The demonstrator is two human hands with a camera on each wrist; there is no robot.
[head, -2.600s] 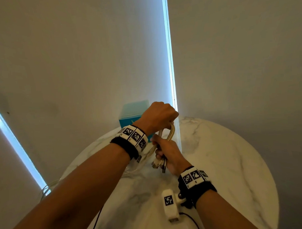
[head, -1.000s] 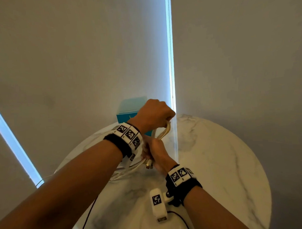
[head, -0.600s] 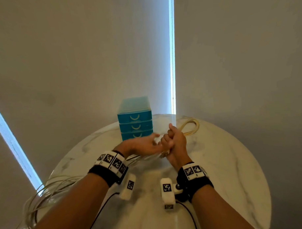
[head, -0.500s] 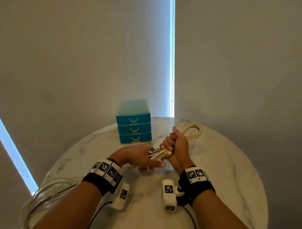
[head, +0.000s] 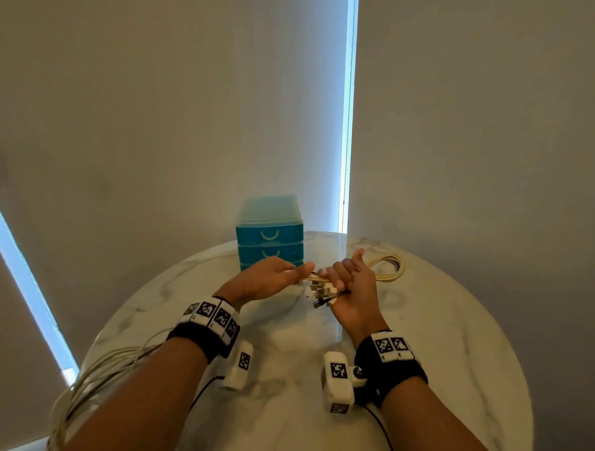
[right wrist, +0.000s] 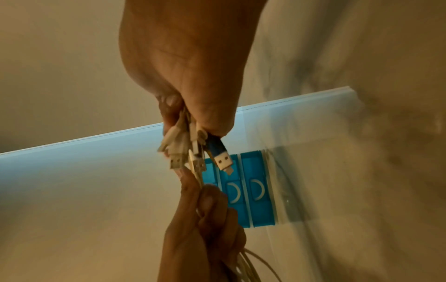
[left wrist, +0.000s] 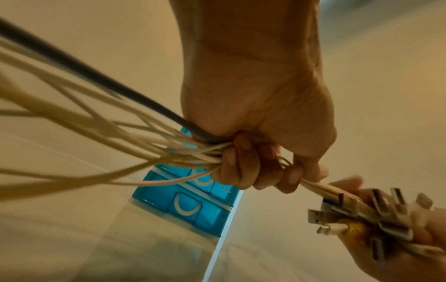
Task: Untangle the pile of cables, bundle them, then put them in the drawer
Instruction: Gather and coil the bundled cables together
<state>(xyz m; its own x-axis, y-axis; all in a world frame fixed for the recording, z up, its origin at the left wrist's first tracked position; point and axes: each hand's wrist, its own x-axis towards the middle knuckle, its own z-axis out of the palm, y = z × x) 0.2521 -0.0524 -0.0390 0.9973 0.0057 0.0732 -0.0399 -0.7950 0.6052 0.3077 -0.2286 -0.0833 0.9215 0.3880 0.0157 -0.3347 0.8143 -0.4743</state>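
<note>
1. Two hands meet over the table (head: 427, 322), and we see both gripping the same cables (head: 388, 269).
2. Our left hand (head: 267, 280) has its fingers (left wrist: 243, 169) curled round the cream strands; in the left wrist view we count many thin strands and one dark cable (left wrist: 96, 76) fanning out from this fist to the left.
3. Our right hand (head: 350, 291) is closed round the bundle just behind the plugs (head: 320, 292), thumb pointing up; the right wrist view shows the fingers clamped on the plug ends (right wrist: 193, 150), among them a blue-sleeved USB plug (right wrist: 220, 154).
4. We see the plugs sticking out of the right fist toward the left hand, with a short stretch of strands spanning the small gap between the two fists.
5. Beyond the right hand, a loop of cable lies on the marble near the far edge.
6. Behind the left arm the loose lengths (head: 102, 374) trail across the table and hang over its near left edge.
7. We see the blue drawer unit (head: 269, 233) standing at the far side of the table, just behind the left hand, its visible drawers closed.
8. Each wrist carries a dark band with black-and-white markers and a white camera block.
</note>
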